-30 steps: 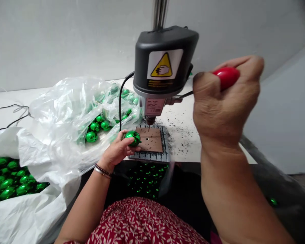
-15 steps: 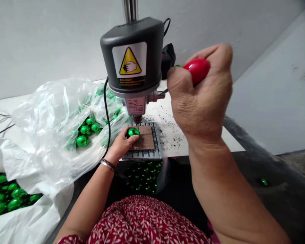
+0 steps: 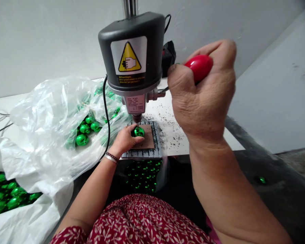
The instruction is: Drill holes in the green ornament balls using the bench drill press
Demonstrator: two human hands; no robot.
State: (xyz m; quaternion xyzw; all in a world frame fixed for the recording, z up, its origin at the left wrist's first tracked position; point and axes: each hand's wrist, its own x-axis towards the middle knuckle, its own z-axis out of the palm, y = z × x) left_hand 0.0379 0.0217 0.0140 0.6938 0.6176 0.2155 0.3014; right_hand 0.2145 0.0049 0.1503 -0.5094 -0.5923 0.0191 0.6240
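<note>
Between the thumb and fingers of my left hand [image 3: 125,138] is a shiny green ball [image 3: 139,131], resting on a brown board [image 3: 148,137] directly under the chuck [image 3: 137,118] of a drill press [image 3: 132,51]. The board lies on the slotted grey base plate [image 3: 156,152]. Raised at the right, my right hand [image 3: 203,88] is wrapped round the red knob [image 3: 199,67] of the press's lever. The drill bit's tip is hard to make out against the ball.
Left of the press, a clear plastic bag [image 3: 48,101] holds green balls [image 3: 82,139]. More green balls [image 3: 14,200] fill a white sack at the lower left. A black cable [image 3: 107,115] hangs beside my left hand. Dark shavings dot the white table [image 3: 183,125].
My left hand has shifted the green ball slightly right, to beneath the chuck. My right hand still grips the red knob, slightly higher and further right in view.
</note>
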